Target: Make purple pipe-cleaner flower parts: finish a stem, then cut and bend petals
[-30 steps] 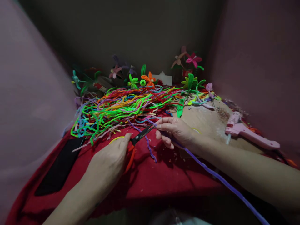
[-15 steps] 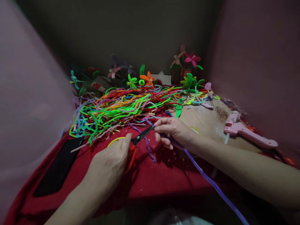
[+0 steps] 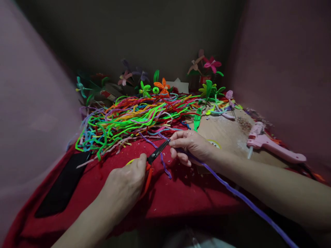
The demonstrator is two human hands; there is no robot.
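Note:
My left hand [image 3: 126, 182] is closed round the orange handles of a pair of scissors [image 3: 155, 155], whose dark blades point up and right. My right hand [image 3: 192, 146] pinches a long purple pipe cleaner [image 3: 243, 198] just past the blade tips; the wire trails back under my right forearm to the lower right. A short purple piece [image 3: 164, 163] hangs down from the blades onto the red cloth [image 3: 181, 196].
A big tangle of coloured pipe cleaners [image 3: 134, 119] lies behind the hands, with finished pipe-cleaner flowers [image 3: 161, 86] along the back. A pink glue gun [image 3: 271, 146] rests on a cardboard sheet [image 3: 227, 129] at right. A black flat object [image 3: 64, 184] lies at left.
My left hand has drawn slightly towards me with the scissors and the blades have closed in at the purple wire. The right hand has stayed almost in place.

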